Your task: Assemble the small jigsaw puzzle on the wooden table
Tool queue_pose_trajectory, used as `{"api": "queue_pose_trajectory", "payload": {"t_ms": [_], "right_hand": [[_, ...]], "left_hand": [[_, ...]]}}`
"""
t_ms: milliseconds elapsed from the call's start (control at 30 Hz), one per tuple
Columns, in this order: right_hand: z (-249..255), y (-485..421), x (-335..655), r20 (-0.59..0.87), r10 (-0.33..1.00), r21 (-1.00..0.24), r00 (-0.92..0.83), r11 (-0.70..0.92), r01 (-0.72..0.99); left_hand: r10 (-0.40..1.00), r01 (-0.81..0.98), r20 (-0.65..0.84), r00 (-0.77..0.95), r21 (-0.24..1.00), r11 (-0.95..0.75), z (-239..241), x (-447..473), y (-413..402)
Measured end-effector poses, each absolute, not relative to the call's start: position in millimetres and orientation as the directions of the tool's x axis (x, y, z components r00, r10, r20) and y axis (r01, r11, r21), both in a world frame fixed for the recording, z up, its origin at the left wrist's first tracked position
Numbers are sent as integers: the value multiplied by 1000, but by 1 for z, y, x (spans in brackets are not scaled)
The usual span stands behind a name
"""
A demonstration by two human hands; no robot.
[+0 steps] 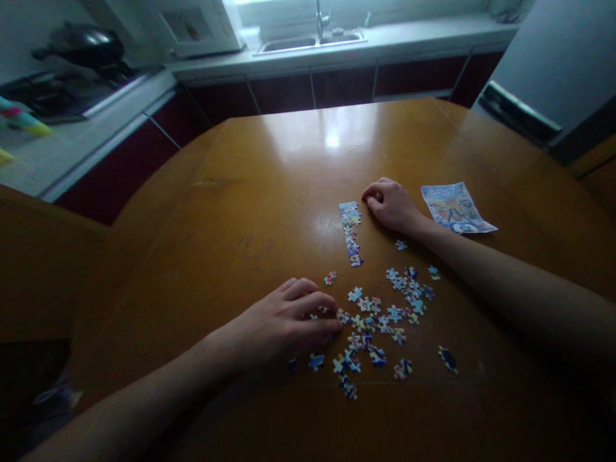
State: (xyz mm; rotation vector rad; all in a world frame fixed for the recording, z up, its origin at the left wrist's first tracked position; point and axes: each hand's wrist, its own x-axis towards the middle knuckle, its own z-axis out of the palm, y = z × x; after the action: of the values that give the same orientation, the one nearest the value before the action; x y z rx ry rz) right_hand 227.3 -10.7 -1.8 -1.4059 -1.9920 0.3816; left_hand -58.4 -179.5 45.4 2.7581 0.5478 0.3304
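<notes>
My left hand (pixel 289 317) lies palm down on the wooden table (pixel 231 212), fingers together, their tips on loose jigsaw pieces (pixel 380 321) at the left edge of a scattered pile. My right hand (pixel 391 203) rests farther back, fingers curled into a loose fist, touching the table just right of a joined strip of puzzle pieces (pixel 351 232). Whether the right hand holds a piece is hidden. A single piece (pixel 330 278) lies between the strip and my left hand.
A colourful printed picture sheet (pixel 456 208) lies to the right of my right hand. Behind the table runs a kitchen counter with a sink (pixel 308 42), a microwave (pixel 199 25) and a dark pot (pixel 86 46) on the stove at the left.
</notes>
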Motion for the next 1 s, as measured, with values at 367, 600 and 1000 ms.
{"api": "queue_pose_trajectory", "payload": {"t_ms": [367, 600, 1000], "right_hand": [[-2, -9, 228, 343, 917, -576, -203, 376, 726], [-1, -10, 227, 335, 922, -574, -195, 364, 733], [-3, -9, 225, 326, 924, -563, -202, 361, 743]], "left_hand": [[355, 288, 141, 924, 353, -890, 42, -63, -179], [369, 297, 165, 915, 342, -891, 43, -62, -177], [444, 343, 268, 855, 349, -872, 33, -63, -170]]}}
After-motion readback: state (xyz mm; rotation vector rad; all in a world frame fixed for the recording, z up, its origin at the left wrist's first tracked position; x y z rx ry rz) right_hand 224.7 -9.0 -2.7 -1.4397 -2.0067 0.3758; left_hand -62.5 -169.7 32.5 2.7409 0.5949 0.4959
